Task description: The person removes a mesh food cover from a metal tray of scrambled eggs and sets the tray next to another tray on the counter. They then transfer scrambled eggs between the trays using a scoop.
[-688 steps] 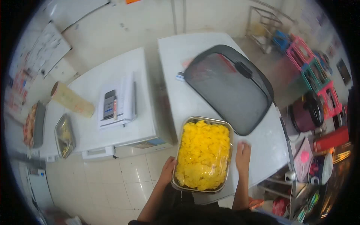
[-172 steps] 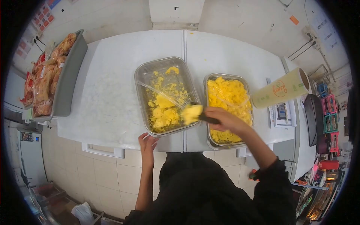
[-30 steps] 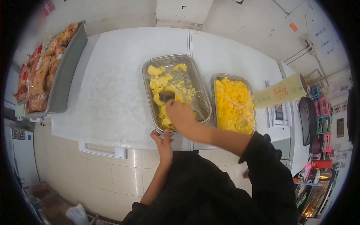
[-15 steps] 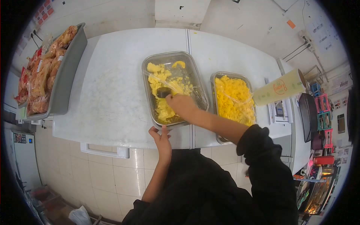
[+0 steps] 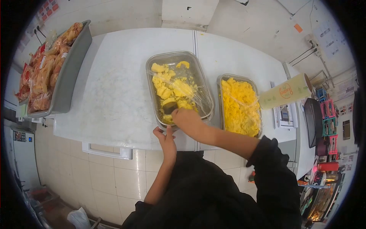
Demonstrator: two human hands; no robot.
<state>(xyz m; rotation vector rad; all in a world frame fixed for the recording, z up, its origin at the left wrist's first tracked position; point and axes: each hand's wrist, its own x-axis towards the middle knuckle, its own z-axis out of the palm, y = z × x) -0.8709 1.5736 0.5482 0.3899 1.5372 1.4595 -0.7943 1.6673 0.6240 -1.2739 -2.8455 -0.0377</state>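
Note:
On the white worktop stands a clear rectangular tray [image 5: 204,82] with soft, crumbly yellow food [image 5: 165,82] inside, perhaps mashed potato or egg. My right hand [image 5: 187,121] is closed around a short dark scoop [image 5: 169,108], whose head presses into the food at the tray's near end. The scoop's handle is hidden in my fist. At the near left corner my left hand [image 5: 166,138] grips the tray's rim, thumb and fingers against it. Clear film seems to cross part of the tray.
Right of it, a second tray [image 5: 220,82] holds yellow shredded food [image 5: 238,105]. A pale green printed paper cup [image 5: 286,91] stands beyond, beside papers [image 5: 286,116]. A grey bin [image 5: 72,72] of bagged meat [image 5: 47,76] is at the left. A drawer handle [image 5: 106,151] juts from the front edge.
My right hand and the scoop have moved toward me, from the tray's middle to its near end. My left hand keeps its hold on the rim. The view has shifted slightly.

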